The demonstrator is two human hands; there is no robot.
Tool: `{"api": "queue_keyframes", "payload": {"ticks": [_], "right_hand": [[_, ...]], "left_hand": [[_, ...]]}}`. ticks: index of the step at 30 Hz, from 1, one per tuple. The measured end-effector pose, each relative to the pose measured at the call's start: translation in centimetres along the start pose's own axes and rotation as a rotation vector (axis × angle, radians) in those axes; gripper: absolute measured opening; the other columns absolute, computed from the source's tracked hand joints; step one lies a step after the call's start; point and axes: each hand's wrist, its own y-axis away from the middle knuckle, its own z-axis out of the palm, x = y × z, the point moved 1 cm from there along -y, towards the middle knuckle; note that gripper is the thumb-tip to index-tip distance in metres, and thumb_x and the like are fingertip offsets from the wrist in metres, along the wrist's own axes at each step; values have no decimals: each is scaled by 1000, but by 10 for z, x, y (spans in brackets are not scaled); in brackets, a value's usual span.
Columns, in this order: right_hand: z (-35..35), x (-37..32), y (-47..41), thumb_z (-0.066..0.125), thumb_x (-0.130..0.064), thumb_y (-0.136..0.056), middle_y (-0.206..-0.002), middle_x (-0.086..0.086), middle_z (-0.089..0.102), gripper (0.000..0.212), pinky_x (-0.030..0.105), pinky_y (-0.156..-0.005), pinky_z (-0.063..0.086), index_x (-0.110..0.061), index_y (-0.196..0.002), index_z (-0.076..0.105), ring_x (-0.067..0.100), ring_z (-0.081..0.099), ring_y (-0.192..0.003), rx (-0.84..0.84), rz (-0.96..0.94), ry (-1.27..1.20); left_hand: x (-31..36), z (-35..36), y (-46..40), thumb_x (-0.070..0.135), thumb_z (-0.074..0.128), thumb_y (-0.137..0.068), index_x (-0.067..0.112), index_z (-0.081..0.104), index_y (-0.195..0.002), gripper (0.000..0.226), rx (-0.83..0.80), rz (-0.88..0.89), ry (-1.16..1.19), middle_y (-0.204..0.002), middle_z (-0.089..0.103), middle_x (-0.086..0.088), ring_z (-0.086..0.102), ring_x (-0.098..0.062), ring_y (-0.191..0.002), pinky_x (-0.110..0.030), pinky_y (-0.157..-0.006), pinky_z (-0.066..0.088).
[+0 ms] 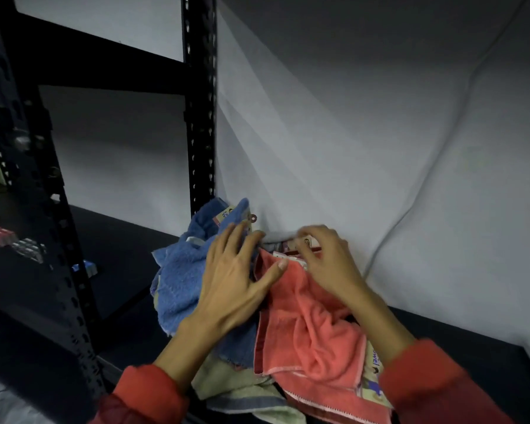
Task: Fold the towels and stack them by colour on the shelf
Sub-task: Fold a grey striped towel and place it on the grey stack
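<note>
Both hands are in the pile, nothing folded so far by the look of it. The left hand (236, 276) lies flat with fingers spread across the blue towel (181, 280), thumb touching the coral towel (309, 325). The right hand (325, 261), fingers curled, seems to pinch that coral towel's far edge by its paper label (303, 242). A pale green towel (227, 384) is crumpled beneath both. All of it sits heaped on the black shelf (114, 270); folding and colour stacks are all still ahead.
</note>
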Motion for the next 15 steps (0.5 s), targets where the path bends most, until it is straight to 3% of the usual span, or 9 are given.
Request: {"api": "queue_keyframes", "payload": {"ticks": [4, 6, 10, 15], "right_hand": [[39, 30, -64, 54, -26, -100, -130, 7, 59, 39, 43, -104, 39, -17, -138, 56, 28, 50, -124, -221, 24, 228], [53, 47, -72, 54, -25, -98, -124, 7, 57, 34, 39, -98, 38, -19, -130, 61, 29, 48, -121, -326, 4, 521], [51, 55, -65, 55, -28, -96, -113, 2, 56, 19, 37, -92, 34, -21, -105, 70, 25, 49, -115, -228, -90, 658], [-17, 56, -65, 60, -33, -95, -117, 0, 57, 16, 38, -90, 30, -20, -100, 69, 24, 48, -114, -60, -21, 496]], "left_hand": [[37, 15, 14, 77, 30, -95, 38, 28, -157, 73, -220, 138, -86, -170, 8, 4, -8, -15, -157, -45, -127, -7], [50, 29, 28, 75, 31, -96, 35, 31, -157, 73, -366, 242, -100, -171, 7, 4, -13, -16, -156, -49, -126, -8], [36, 59, 34, 82, 28, -92, 39, 14, -161, 83, -579, 223, -199, -170, -5, -3, -20, -20, -154, -48, -122, -18], [-3, 65, 31, 83, 11, -92, 45, 5, -160, 78, -553, 167, -378, -170, -7, -5, -14, -22, -156, -48, -126, -9]]}}
